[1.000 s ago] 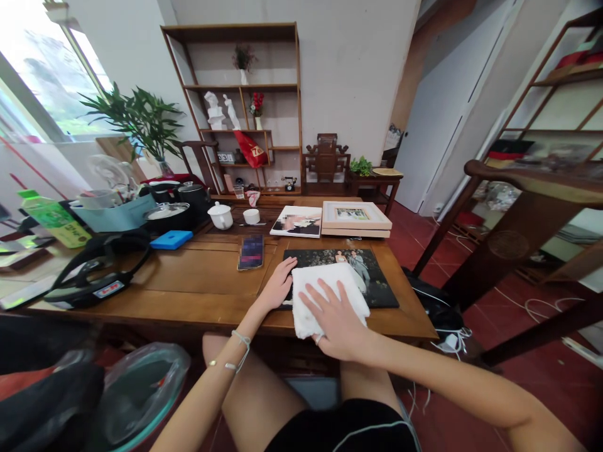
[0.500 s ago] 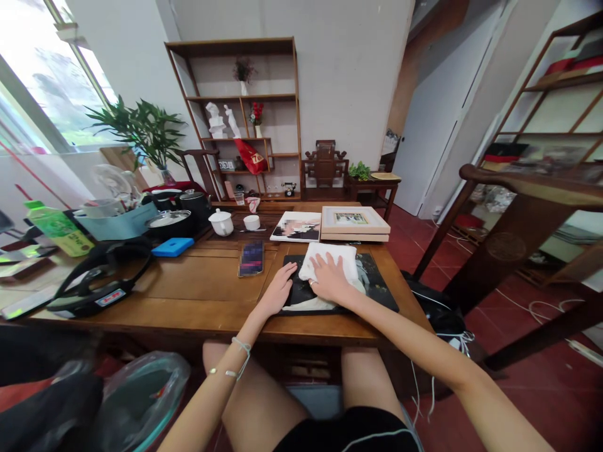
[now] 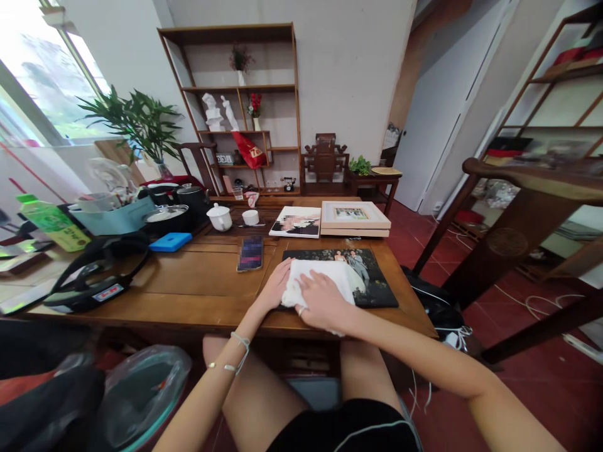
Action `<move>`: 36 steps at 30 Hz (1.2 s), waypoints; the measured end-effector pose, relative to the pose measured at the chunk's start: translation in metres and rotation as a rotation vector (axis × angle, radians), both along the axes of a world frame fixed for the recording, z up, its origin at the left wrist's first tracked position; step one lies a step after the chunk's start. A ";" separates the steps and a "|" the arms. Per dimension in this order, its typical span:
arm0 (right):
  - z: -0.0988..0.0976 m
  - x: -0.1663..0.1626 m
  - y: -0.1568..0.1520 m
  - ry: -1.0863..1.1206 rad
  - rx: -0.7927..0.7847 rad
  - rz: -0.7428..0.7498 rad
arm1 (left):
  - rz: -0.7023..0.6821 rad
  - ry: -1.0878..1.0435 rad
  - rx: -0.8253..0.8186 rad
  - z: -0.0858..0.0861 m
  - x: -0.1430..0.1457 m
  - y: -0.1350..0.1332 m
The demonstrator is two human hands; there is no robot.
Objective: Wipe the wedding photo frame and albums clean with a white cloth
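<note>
A dark photo panel (image 3: 372, 282) lies flat at the near right of the wooden table (image 3: 198, 282). A white cloth (image 3: 330, 275) covers its near left part. My right hand (image 3: 320, 301) presses on the cloth, fingers spread flat over it. Beside it, my left hand (image 3: 274, 287) rests with fingers stretched out on the panel's left edge and the cloth's corner.
Beyond the panel lie a loose photo (image 3: 298, 221) and a stack of light frames (image 3: 355, 218). A phone (image 3: 250, 252) lies left of the panel. Further left are a teapot (image 3: 220, 216), a blue box (image 3: 170, 242) and black headphones (image 3: 94, 276). A bin with a plastic liner (image 3: 141, 395) stands by my left knee.
My right hand slid the cloth up the panel, then drew it back toward me to the near left part. My left hand stayed at the panel's left edge.
</note>
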State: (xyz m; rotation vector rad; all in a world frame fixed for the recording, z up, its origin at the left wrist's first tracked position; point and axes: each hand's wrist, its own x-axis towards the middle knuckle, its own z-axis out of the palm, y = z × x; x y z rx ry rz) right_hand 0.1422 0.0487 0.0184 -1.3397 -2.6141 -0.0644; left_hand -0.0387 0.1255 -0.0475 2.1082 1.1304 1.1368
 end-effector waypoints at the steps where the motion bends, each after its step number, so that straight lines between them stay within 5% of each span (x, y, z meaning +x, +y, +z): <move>1: 0.004 0.005 0.014 0.018 -0.026 -0.027 | 0.002 0.016 0.002 0.000 0.000 0.000; 9: 0.037 0.007 0.096 0.100 -0.167 -0.104 | 0.013 0.083 0.058 -0.003 0.002 0.001; 17: 0.021 -0.029 0.131 0.140 -0.154 -0.019 | 0.069 0.109 0.017 0.003 0.002 -0.004; 24: -0.002 0.023 0.122 0.123 -0.077 -0.059 | 0.036 0.085 0.056 0.003 0.003 -0.006; 31: 0.000 0.105 0.098 0.098 -0.053 -0.184 | 0.038 0.091 0.061 0.004 0.004 -0.005; 36: 0.004 0.100 0.048 0.047 -0.044 -0.162 | 0.034 0.094 0.047 0.007 0.005 -0.008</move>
